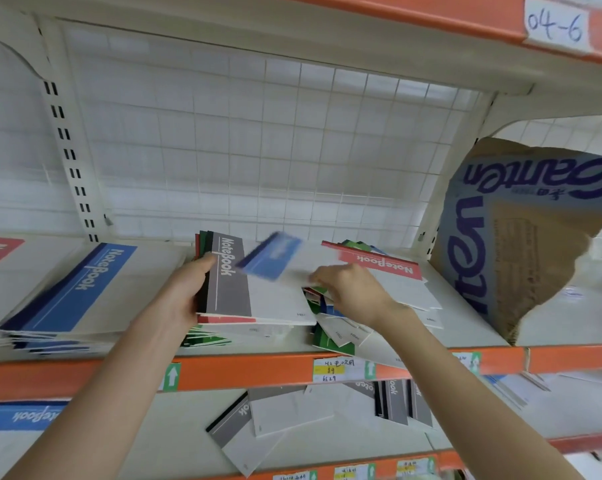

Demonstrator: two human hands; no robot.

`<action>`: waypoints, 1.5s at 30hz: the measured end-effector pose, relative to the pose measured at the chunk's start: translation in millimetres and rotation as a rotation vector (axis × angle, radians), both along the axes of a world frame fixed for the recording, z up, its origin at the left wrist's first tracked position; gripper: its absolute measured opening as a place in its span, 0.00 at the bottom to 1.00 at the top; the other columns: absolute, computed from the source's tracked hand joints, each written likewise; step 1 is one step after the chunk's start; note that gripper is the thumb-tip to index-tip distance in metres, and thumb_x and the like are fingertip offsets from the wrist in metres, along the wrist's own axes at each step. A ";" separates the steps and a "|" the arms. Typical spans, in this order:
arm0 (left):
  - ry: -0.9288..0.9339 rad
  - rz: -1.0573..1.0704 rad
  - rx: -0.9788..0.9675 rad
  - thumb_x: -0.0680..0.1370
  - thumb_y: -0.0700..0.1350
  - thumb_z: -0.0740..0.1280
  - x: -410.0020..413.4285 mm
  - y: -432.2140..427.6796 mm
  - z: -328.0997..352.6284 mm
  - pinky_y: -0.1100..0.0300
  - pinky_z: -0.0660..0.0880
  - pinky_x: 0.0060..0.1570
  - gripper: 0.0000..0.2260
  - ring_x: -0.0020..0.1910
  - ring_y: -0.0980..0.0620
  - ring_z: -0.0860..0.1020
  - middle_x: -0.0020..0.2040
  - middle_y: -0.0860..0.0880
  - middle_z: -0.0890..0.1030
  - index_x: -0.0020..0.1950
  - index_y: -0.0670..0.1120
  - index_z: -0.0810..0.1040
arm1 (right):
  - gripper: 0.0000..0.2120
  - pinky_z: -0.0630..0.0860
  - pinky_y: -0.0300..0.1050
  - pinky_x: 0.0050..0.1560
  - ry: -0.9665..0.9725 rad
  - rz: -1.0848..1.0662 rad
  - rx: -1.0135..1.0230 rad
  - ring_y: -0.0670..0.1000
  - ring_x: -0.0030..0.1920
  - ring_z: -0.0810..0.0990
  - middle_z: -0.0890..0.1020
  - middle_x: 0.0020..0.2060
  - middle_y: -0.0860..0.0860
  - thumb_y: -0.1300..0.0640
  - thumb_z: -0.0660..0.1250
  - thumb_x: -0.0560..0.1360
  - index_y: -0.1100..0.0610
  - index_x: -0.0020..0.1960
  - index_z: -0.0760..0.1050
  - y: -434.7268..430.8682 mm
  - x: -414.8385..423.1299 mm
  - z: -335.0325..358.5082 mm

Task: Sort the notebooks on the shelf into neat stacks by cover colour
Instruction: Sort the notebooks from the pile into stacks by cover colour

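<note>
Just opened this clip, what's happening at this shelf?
A person is sorting notebooks on an orange-edged shelf. The left hand grips a mixed stack topped by a grey notebook, with red and green covers showing beneath. The right hand pinches a blue notebook, motion-blurred above the middle of the shelf. A neat blue stack lies to the left; a red-topped loose pile lies to the right, beside a cardboard box. Sorting looks only partly done.
</note>
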State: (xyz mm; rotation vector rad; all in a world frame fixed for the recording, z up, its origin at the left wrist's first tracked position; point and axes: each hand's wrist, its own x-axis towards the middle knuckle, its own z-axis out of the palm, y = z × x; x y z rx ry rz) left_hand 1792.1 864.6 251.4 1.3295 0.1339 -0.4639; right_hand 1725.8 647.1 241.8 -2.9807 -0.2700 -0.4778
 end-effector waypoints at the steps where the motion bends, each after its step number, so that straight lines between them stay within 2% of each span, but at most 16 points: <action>1: 0.001 -0.002 -0.009 0.81 0.51 0.60 0.9 -0.1 -0.2 0.60 0.74 0.24 0.12 0.34 0.49 0.79 0.45 0.44 0.80 0.58 0.45 0.74 | 0.15 0.78 0.48 0.42 -0.027 0.149 0.041 0.60 0.44 0.82 0.84 0.44 0.59 0.72 0.59 0.67 0.65 0.49 0.80 3.0 -4.8 -4.5; 3: -0.007 -0.021 0.021 0.79 0.48 0.63 0.8 1.7 -1.7 0.56 0.74 0.28 0.12 0.37 0.48 0.78 0.49 0.42 0.79 0.60 0.45 0.72 | 0.14 0.80 0.49 0.45 0.010 0.308 0.139 0.59 0.45 0.83 0.84 0.46 0.59 0.73 0.61 0.67 0.65 0.48 0.81 8.1 -12.1 -10.4; 6: -0.026 -0.044 0.096 0.78 0.41 0.64 0.3 7.0 -3.8 0.62 0.73 0.19 0.09 0.36 0.47 0.76 0.42 0.43 0.79 0.57 0.43 0.72 | 0.09 0.78 0.48 0.52 0.066 0.314 0.340 0.56 0.49 0.82 0.84 0.47 0.59 0.66 0.61 0.74 0.66 0.45 0.80 5.9 -12.6 -8.5; 8: -0.038 -0.037 0.100 0.78 0.40 0.64 -0.6 9.3 -2.2 0.63 0.72 0.16 0.06 0.36 0.47 0.76 0.40 0.44 0.78 0.54 0.43 0.72 | 0.15 0.76 0.53 0.48 0.076 0.145 0.492 0.57 0.43 0.81 0.82 0.41 0.60 0.57 0.59 0.78 0.66 0.42 0.78 0.4 -1.3 -6.8; 10: -0.050 -0.025 0.096 0.79 0.40 0.63 -2.2 9.1 1.0 0.64 0.72 0.16 0.00 0.36 0.48 0.76 0.40 0.45 0.77 0.49 0.44 0.73 | 0.17 0.77 0.53 0.46 0.035 -0.189 0.447 0.56 0.42 0.79 0.81 0.41 0.58 0.52 0.56 0.80 0.63 0.45 0.77 -5.8 16.2 -7.6; 13: -0.054 -0.016 0.088 0.79 0.41 0.63 -3.1 8.8 0.8 0.62 0.73 0.21 0.03 0.36 0.48 0.76 0.40 0.45 0.78 0.51 0.44 0.74 | 0.24 0.74 0.55 0.56 0.211 -0.607 0.320 0.59 0.55 0.75 0.78 0.54 0.59 0.42 0.54 0.77 0.60 0.58 0.73 -1.7 39.3 -12.8; 15: -0.048 -0.008 0.078 0.79 0.42 0.64 -3.7 9.6 -0.7 0.64 0.73 0.18 0.07 0.36 0.48 0.76 0.40 0.45 0.78 0.55 0.43 0.73 | 0.34 0.65 0.58 0.65 0.365 -0.716 0.220 0.63 0.65 0.67 0.69 0.65 0.63 0.35 0.52 0.75 0.61 0.67 0.66 2.9 52.5 -18.7; 17: -0.038 0.012 0.079 0.79 0.41 0.64 -4.2 10.4 -1.3 0.64 0.72 0.17 0.07 0.36 0.47 0.76 0.40 0.45 0.78 0.56 0.42 0.72 | 0.35 0.63 0.58 0.66 0.388 -0.775 0.156 0.63 0.66 0.65 0.67 0.67 0.63 0.35 0.53 0.75 0.61 0.69 0.64 4.3 62.4 -23.3; 22: -0.017 0.048 0.075 0.77 0.41 0.62 -2.9 11.8 0.4 0.57 0.71 0.30 0.08 0.35 0.47 0.76 0.40 0.44 0.78 0.55 0.42 0.73 | 0.13 0.75 0.43 0.50 0.296 -0.639 0.042 0.55 0.50 0.76 0.78 0.51 0.55 0.58 0.54 0.78 0.60 0.57 0.73 6.0 51.9 -9.2; 25: -0.017 0.044 0.065 0.78 0.41 0.62 -2.2 9.2 0.8 0.56 0.70 0.31 0.08 0.35 0.47 0.76 0.40 0.45 0.78 0.56 0.42 0.73 | 0.12 0.72 0.41 0.44 0.280 -0.567 -0.109 0.55 0.53 0.77 0.78 0.52 0.56 0.64 0.55 0.78 0.61 0.57 0.74 5.6 37.6 0.1; 30: -0.037 0.007 0.067 0.80 0.47 0.62 -0.1 1.7 1.1 0.57 0.71 0.30 0.11 0.36 0.48 0.77 0.42 0.46 0.79 0.59 0.44 0.73 | 0.07 0.66 0.43 0.33 0.161 -0.453 -0.093 0.57 0.39 0.71 0.72 0.34 0.55 0.69 0.55 0.74 0.60 0.40 0.68 0.1 17.1 7.5; 33: -0.030 0.005 0.063 0.80 0.51 0.62 3.0 -1.6 0.7 0.57 0.72 0.29 0.12 0.36 0.48 0.77 0.44 0.45 0.79 0.58 0.45 0.73 | 0.08 0.71 0.46 0.36 -0.042 0.003 0.060 0.61 0.39 0.78 0.80 0.40 0.60 0.69 0.58 0.73 0.64 0.45 0.75 2.6 2.9 -2.3; 37: -0.058 -0.064 0.087 0.78 0.48 0.65 3.1 -1.5 0.0 0.62 0.74 0.23 0.13 0.36 0.49 0.78 0.42 0.45 0.80 0.60 0.45 0.73 | 0.15 0.75 0.44 0.55 0.100 0.375 0.247 0.52 0.54 0.80 0.83 0.52 0.57 0.60 0.57 0.77 0.67 0.49 0.79 7.9 -15.6 -7.4; 41: -0.046 -0.070 0.160 0.78 0.42 0.65 1.4 2.1 -1.6 0.64 0.73 0.19 0.11 0.36 0.47 0.78 0.40 0.43 0.79 0.59 0.42 0.72 | 0.08 0.74 0.42 0.56 0.212 0.256 0.584 0.46 0.54 0.79 0.81 0.50 0.52 0.62 0.65 0.76 0.68 0.48 0.79 -2.8 -14.1 -1.4; 43: -0.035 -0.043 0.150 0.78 0.42 0.64 1.4 3.3 -1.8 0.65 0.72 0.19 0.10 0.35 0.48 0.78 0.40 0.44 0.79 0.59 0.42 0.73 | 0.11 0.72 0.34 0.50 0.153 0.092 0.589 0.45 0.48 0.78 0.81 0.47 0.49 0.57 0.63 0.78 0.64 0.52 0.79 -12.2 -8.8 -1.3; 45: -0.036 -0.015 0.147 0.78 0.42 0.64 2.0 4.8 -2.5 0.61 0.74 0.23 0.10 0.35 0.48 0.77 0.40 0.44 0.79 0.58 0.42 0.74 | 0.17 0.70 0.38 0.43 0.194 -0.022 0.571 0.45 0.39 0.75 0.78 0.38 0.48 0.52 0.58 0.80 0.66 0.51 0.77 -18.2 -3.1 -6.2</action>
